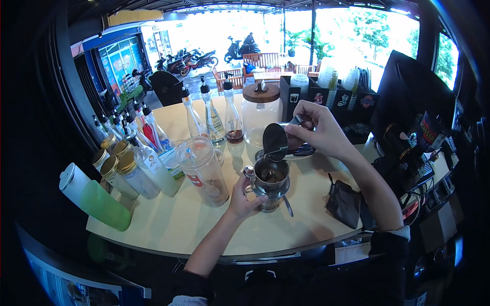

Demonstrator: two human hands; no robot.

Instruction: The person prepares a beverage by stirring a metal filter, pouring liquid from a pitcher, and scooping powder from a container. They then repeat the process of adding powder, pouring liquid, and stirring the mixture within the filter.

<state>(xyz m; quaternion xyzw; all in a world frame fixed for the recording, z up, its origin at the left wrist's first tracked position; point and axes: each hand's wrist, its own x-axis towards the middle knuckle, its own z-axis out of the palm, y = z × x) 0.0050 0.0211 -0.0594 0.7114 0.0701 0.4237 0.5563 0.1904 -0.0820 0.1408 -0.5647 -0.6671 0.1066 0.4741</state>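
Jar label (194,180): red, unreadable | left hand (243,202): clasping glass (269,205) | right hand (322,130): gripping pitcher (275,143)

Looks forward and down from head height, at the near side of the bench (301,229), close enough to set the left hand (244,201) and right hand (326,130) near the middle of the view. Reaches on past the far edge to the wooden seats (268,59) and motorbikes (193,62) outside. Bends straight lines into curves, as through a very wide lens, and darkens toward the corners.
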